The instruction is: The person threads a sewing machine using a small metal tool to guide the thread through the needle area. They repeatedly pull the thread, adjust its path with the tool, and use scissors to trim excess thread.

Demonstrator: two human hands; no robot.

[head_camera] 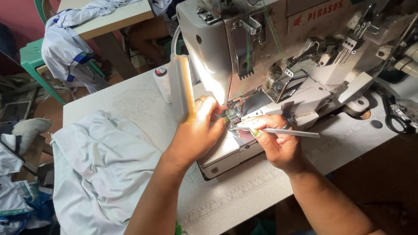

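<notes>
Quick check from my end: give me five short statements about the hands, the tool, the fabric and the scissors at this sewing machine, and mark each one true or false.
1. The right hand holds thin metal tweezers. True.
2. The left hand rests on the pale fabric. False: it is up at the needle area of the sewing machine, fingertips by the threads; the fabric lies apart, to its left on the table.
3. The machine's lamp is lit. True: bright light falls on the needle area.
4. The black-handled scissors lie beside the fabric. False: they lie on the table at the far right, beyond the machine.
5. Both hands work at the needle area. True.
</notes>
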